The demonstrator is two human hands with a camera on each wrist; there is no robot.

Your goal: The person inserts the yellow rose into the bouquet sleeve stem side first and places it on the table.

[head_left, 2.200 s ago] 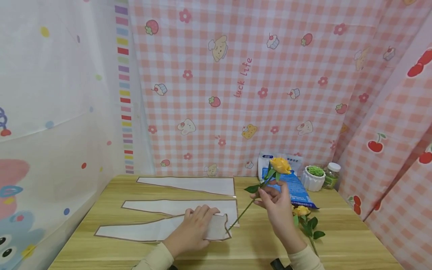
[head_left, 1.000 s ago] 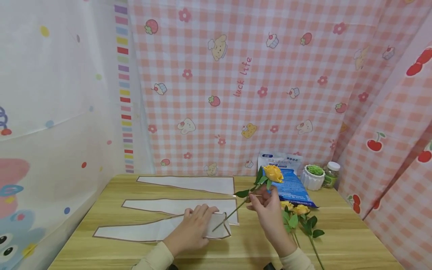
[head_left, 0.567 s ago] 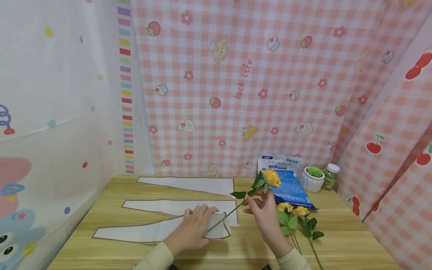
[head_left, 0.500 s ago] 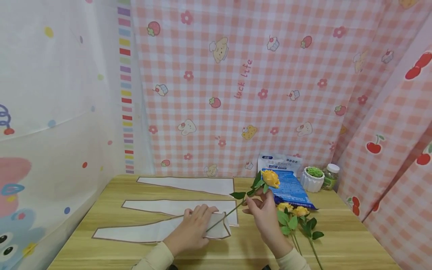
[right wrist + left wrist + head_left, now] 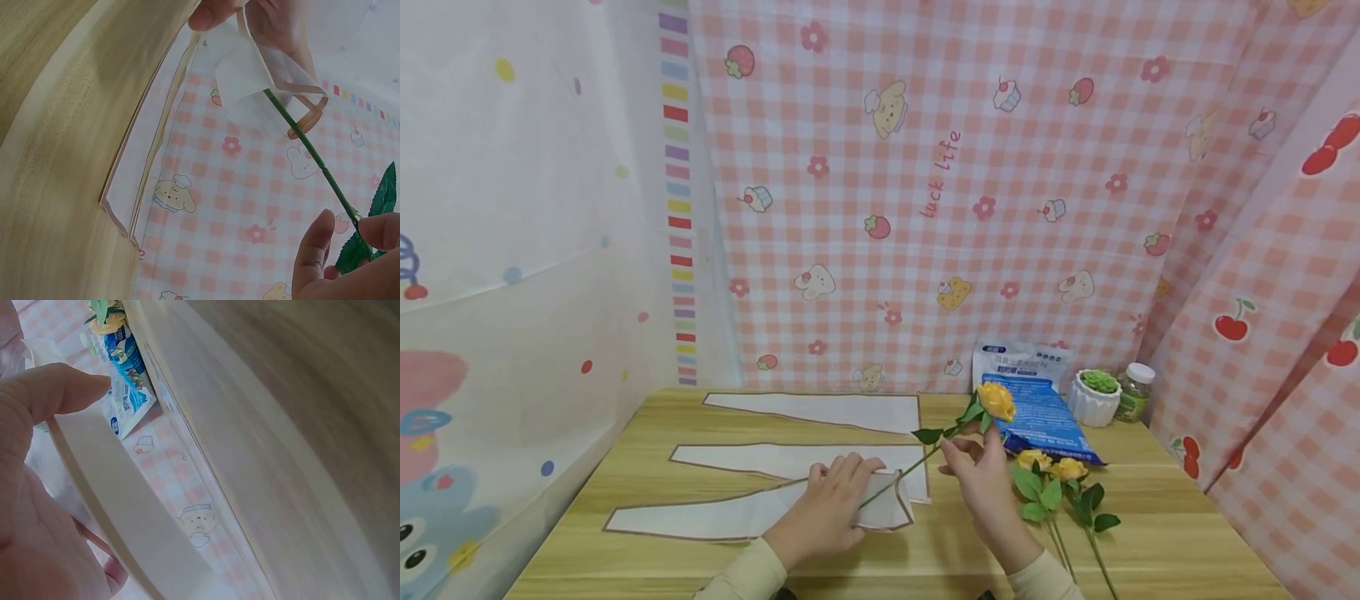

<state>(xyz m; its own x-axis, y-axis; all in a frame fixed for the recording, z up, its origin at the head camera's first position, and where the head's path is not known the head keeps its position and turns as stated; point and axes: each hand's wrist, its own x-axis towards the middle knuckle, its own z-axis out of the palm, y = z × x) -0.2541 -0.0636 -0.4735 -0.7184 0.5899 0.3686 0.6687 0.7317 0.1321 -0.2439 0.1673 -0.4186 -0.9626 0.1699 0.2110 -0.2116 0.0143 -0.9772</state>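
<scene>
In the head view my left hand point(image 5: 829, 510) grips the wide end of the nearest flower sleeve point(image 5: 692, 520), a long tapered white wrapper with a brown border. Its mouth gapes in the right wrist view. My right hand point(image 5: 988, 485) pinches the green stem of a yellow rose point(image 5: 996, 402), just below the leaves. The stem slants down to the left, its lower part inside the sleeve mouth; the tip is hidden. From the left wrist, the thumb point(image 5: 69, 394) lies along the sleeve's edge. In the right wrist view the green stem point(image 5: 312, 153) enters the sleeve.
Two more tapered sleeves, a middle one point(image 5: 737, 456) and a far one point(image 5: 850, 410), lie flat behind. At right lie two yellow roses, one point(image 5: 1033, 460) beside another point(image 5: 1070, 469). Behind them stand a blue-and-white bag point(image 5: 1045, 412), a potted succulent point(image 5: 1096, 400) and a lidded jar point(image 5: 1137, 392).
My right hand has moved left and down with the rose, and its stem has slid from the sleeve's mouth deeper inside. The left hand has stayed in place, gripping the sleeve.
</scene>
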